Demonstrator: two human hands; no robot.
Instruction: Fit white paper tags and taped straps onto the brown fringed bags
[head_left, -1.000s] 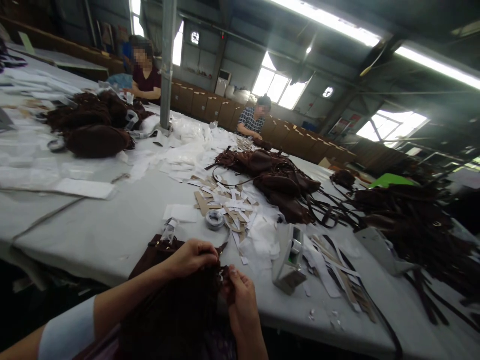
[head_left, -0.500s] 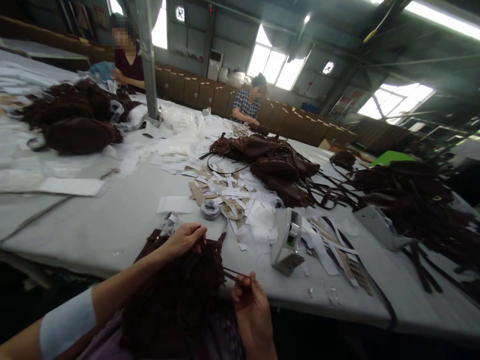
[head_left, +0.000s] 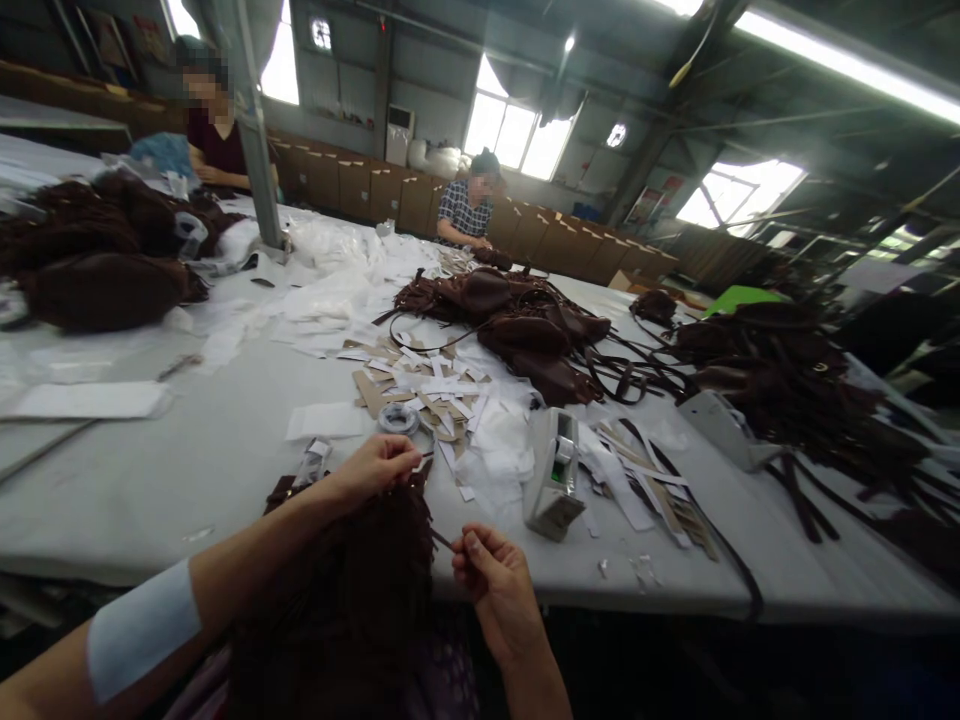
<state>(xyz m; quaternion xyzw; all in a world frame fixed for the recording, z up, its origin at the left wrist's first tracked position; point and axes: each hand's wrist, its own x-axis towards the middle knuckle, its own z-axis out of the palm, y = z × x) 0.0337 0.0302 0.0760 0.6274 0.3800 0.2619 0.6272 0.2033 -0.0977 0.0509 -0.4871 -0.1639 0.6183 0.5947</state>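
Note:
A dark brown fringed bag [head_left: 337,590] lies against my body at the table's front edge. My left hand [head_left: 382,465] is closed at the bag's upper edge, pinching dark material that is too small to name. To the right of the bag, my right hand [head_left: 487,565] pinches the end of a thin brown strip [head_left: 442,541] that runs from the fringe. Behind my left hand a roll of clear tape [head_left: 398,419] lies beside scattered paper strips [head_left: 435,385].
A tape dispenser [head_left: 553,475] stands right of centre. Brown bags [head_left: 525,320] are piled mid-table, with more bags [head_left: 787,370] at right and others [head_left: 105,290] at left. A metal post [head_left: 259,130] rises from the table. Two people [head_left: 466,205] work across it.
The view has turned slightly right, so the table's things sit further left. My right hand still pinches at the fringe, and fewer strips show between it and the bag.

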